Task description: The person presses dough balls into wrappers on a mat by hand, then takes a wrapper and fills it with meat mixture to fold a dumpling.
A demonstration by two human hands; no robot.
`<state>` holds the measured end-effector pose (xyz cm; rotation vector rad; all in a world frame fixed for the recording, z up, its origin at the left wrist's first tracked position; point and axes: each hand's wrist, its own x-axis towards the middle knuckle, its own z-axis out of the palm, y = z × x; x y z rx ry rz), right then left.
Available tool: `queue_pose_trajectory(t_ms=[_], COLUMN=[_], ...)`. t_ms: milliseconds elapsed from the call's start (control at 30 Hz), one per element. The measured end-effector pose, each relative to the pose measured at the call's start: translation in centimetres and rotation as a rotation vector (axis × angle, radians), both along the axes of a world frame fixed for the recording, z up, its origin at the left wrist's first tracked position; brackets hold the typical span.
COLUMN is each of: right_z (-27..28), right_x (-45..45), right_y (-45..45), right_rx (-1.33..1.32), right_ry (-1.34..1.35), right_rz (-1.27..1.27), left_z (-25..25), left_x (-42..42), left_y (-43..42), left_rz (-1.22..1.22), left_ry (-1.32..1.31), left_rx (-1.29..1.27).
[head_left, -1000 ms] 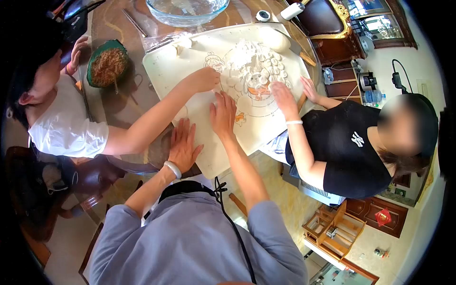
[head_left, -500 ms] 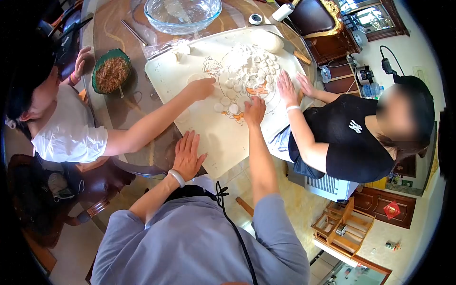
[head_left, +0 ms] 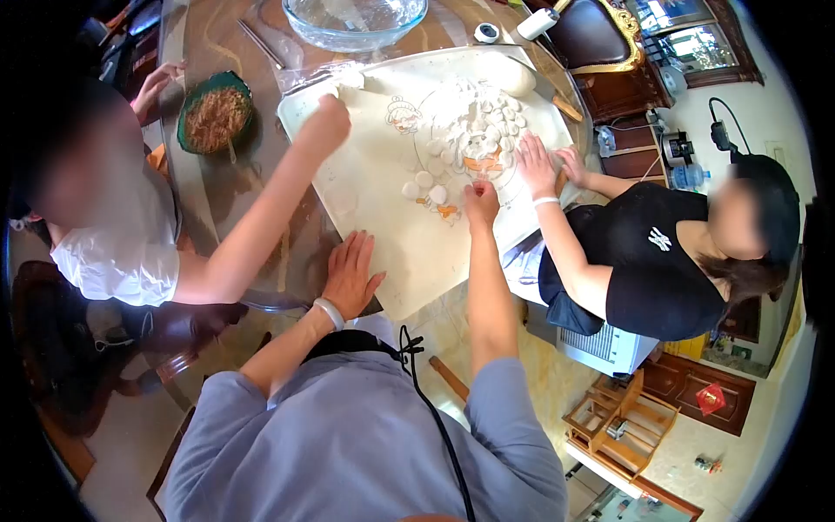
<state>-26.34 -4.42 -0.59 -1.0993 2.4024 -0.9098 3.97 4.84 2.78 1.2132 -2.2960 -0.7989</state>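
Note:
My left hand (head_left: 350, 277) lies flat, fingers spread, at the near edge of the white mat (head_left: 391, 226). My right hand (head_left: 481, 206) has its fingers pinched together over the mat; what is between them, if anything, is hidden. Left of it lie several flat dough rounds (head_left: 424, 179). Beyond it, many small white dough pieces (head_left: 489, 122) sit around heaped white flour (head_left: 457, 100). A large smooth dough lump (head_left: 507, 74) rests at the mat's far end.
A co-worker's hand (head_left: 323, 128) hovers over the mat's far left. Another co-worker's hands (head_left: 535, 163) press on its right side. A green bowl of brown filling (head_left: 217, 117), a glass bowl (head_left: 357, 24) and a wooden handle (head_left: 567, 109) are around the mat.
My right hand has drawn its fingers together and shifted slightly right in view. The left co-worker's hand has moved from the dough rounds to the mat's far left. My left hand stays flat.

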Motion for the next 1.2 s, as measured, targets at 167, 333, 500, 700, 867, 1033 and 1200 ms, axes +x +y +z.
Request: queue_pose_trajectory(t_ms=[167,333,500,700,867,1033,1200], right_z=[-0.3,-1.6,0.6,1.8,4.8,4.7,3.8], right_x=[0.3,0.1,2.3,5.5,9.3,10.5,10.6], right_y=[1.2,1.5,2.1,3.8,5.2,6.1,5.8], right_rx=[-0.163,-0.173,-0.182,-0.113,0.019,0.006,0.011], right_ry=[-0.174,-0.327,-0.442,-0.59,-0.798,-0.859,-0.887], right_rz=[-0.01,-0.047,-0.061,0.137,0.344,0.403,0.351], left_z=[0.3,-0.9,-1.0,-2.0,-2.4,-1.9,-3.4], left_x=[-0.3,-0.8,-0.8,-1.7,-2.7,-2.6,-2.3], left_y=[-0.5,-1.3,-1.9,-3.7,-6.5,-7.7,-7.3], left_rz=[0.015,0.021,0.054,0.123,0.124,0.051,0.15], left_ry=[0.008,0.007,0.08,0.408,0.896,0.96,0.909], left_rx=[0.014,0.029,-0.009,0.238,0.924,1.296,1.16])
